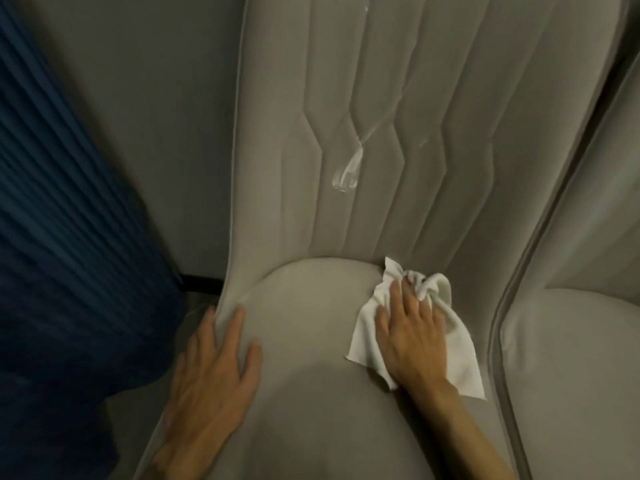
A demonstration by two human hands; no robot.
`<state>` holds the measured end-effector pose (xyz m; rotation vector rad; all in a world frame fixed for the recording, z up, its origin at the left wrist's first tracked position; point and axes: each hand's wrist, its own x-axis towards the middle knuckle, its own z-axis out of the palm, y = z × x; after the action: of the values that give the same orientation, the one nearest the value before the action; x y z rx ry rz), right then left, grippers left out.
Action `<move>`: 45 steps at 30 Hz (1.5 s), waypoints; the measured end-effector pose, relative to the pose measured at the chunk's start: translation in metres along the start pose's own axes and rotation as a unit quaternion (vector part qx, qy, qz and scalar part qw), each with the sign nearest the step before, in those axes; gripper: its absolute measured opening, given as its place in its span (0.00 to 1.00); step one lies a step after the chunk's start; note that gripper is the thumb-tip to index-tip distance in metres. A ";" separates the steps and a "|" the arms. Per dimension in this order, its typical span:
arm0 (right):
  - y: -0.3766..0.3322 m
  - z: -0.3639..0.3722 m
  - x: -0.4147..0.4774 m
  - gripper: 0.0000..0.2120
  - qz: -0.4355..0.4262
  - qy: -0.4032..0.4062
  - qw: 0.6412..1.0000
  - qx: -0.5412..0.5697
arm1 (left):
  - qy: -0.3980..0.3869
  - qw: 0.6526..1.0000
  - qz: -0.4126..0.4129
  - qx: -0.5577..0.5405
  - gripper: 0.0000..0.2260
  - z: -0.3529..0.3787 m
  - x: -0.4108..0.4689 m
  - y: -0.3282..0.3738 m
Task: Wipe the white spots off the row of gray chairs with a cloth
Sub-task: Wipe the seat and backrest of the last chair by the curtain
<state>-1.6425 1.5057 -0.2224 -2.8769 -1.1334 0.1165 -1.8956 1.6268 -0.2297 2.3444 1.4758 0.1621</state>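
A gray padded chair (311,341) fills the middle of the view, with a quilted backrest above its seat. A whitish streak (346,173) runs down the backrest and ends in a blob; small white marks sit near the top edge. My right hand (410,336) presses a white cloth (460,355) flat on the seat's rear right, near the backrest crease, fingers spread over bunched fabric. My left hand (214,368) rests on the seat's left edge, fingers apart, thumb side wrapped over the chair's side.
A second gray chair (571,358) stands close on the right, separated by a narrow gap. A dark blue pleated curtain (62,220) hangs at the left. A gray wall (156,116) lies behind.
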 end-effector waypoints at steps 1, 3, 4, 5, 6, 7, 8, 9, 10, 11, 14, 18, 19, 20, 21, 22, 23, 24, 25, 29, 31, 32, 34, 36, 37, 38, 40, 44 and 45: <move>-0.008 0.002 0.007 0.31 -0.011 -0.002 1.000 -0.006 | -0.001 1.000 -0.002 0.004 0.30 -0.001 0.001 0.001; -0.020 0.000 0.018 0.30 -0.018 -0.007 1.000 0.004 | -0.010 1.000 -0.008 0.007 0.30 -0.002 0.000 0.005; -0.029 -0.001 0.022 0.30 -0.022 -0.006 1.000 0.011 | -0.012 1.000 -0.012 0.012 0.30 -0.004 0.000 0.006; -0.040 -0.003 0.025 0.31 -0.027 -0.005 0.999 0.020 | -0.015 1.000 -0.014 0.016 0.30 -0.005 -0.001 0.006; -0.053 -0.005 0.026 0.31 -0.038 -0.007 0.999 0.028 | -0.020 1.000 -0.013 0.017 0.30 -0.006 -0.001 0.007; -0.067 -0.006 0.025 0.31 -0.060 -0.014 0.998 0.028 | -0.023 1.000 -0.011 0.018 0.30 -0.008 -0.002 0.008; -0.081 -0.005 0.022 0.31 -0.090 -0.019 0.996 0.021 | -0.028 0.999 -0.009 0.022 0.30 -0.011 -0.001 0.008; -0.091 -0.003 0.018 0.31 -0.120 -0.019 0.992 0.021 | -0.035 0.999 -0.006 0.024 0.31 -0.013 0.001 0.008; -0.094 -0.002 0.014 0.31 -0.143 -0.024 0.989 0.026 | -0.045 0.999 -0.003 0.021 0.31 -0.014 0.002 0.006; -0.090 -0.002 0.010 0.31 -0.154 -0.030 0.987 0.027 | -0.052 0.999 0.001 0.016 0.31 -0.015 0.002 0.005; -0.051 -0.007 0.007 0.30 -0.103 -0.025 0.994 0.019 | -0.042 0.998 0.038 -0.007 0.31 -0.017 0.013 0.000; -0.007 -0.010 -0.008 0.36 0.006 0.006 1.000 0.013 | -0.010 0.992 0.111 -0.058 0.30 -0.015 0.034 -0.006; -0.006 -0.010 -0.011 0.35 0.030 0.009 0.999 0.013 | -0.005 0.991 0.123 -0.059 0.30 -0.013 0.037 -0.006; -0.010 -0.009 -0.012 0.33 0.059 0.010 0.998 0.019 | 0.000 0.990 0.130 -0.061 0.30 -0.011 0.039 -0.008; -0.019 -0.007 -0.011 0.31 0.085 0.013 0.996 0.026 | 0.006 0.989 0.132 -0.061 0.30 -0.009 0.041 -0.009; -0.034 -0.005 -0.011 0.30 0.104 0.011 0.994 0.029 | 0.010 0.989 0.131 -0.060 0.30 -0.006 0.042 -0.009; -0.053 -0.002 -0.012 0.30 0.104 0.006 0.994 0.020 | 0.011 0.990 0.127 -0.057 0.29 -0.004 0.041 -0.009; -0.075 0.001 -0.016 0.30 0.082 -0.001 0.997 0.014 | 0.011 0.991 0.125 -0.054 0.29 -0.004 0.039 -0.008; -0.095 0.006 -0.022 0.30 0.041 0.000 0.999 0.009 | 0.012 0.991 0.126 -0.049 0.29 -0.006 0.037 -0.006; -0.102 0.003 -0.031 0.29 -0.067 -0.004 0.997 0.039 | 0.020 0.990 0.133 -0.030 0.28 -0.007 0.038 -0.007; -0.055 -0.003 -0.034 0.29 -0.009 0.010 1.000 0.001 | 0.026 0.990 0.136 -0.029 0.28 -0.005 0.039 -0.009; -0.029 -0.006 -0.036 0.28 0.031 0.017 0.999 -0.016 | 0.025 0.990 0.134 -0.030 0.28 -0.005 0.040 -0.009; 0.003 -0.013 -0.044 0.28 0.101 0.030 0.994 0.001 | 0.019 0.990 0.134 -0.031 0.29 -0.006 0.040 -0.007; -0.006 -0.011 -0.047 0.26 0.141 0.047 0.989 0.019 | 0.012 0.990 0.138 -0.027 0.29 -0.008 0.037 -0.007; -0.025 -0.007 -0.043 0.26 0.136 0.047 0.989 0.016 | 0.010 0.990 0.136 -0.023 0.29 -0.009 0.037 -0.008; -0.047 -0.001 -0.039 0.26 0.108 0.041 0.993 0.017 | 0.009 0.991 0.133 -0.022 0.30 -0.009 0.037 -0.009; -0.088 0.011 -0.034 0.30 0.007 0.034 0.998 0.043 | 0.011 0.991 0.129 -0.023 0.30 -0.010 0.038 -0.008; -0.071 0.011 -0.036 0.28 -0.102 0.028 0.994 0.039 | 0.002 0.991 0.130 -0.023 0.30 -0.016 0.038 -0.008; -0.048 0.010 -0.037 0.28 -0.079 0.025 0.996 0.014 | -0.003 0.991 0.129 -0.026 0.30 -0.016 0.037 -0.008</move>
<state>-1.7030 1.5164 -0.2269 -2.7373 -1.3319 0.0521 -1.8900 1.6670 -0.2210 2.4813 1.1463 0.2564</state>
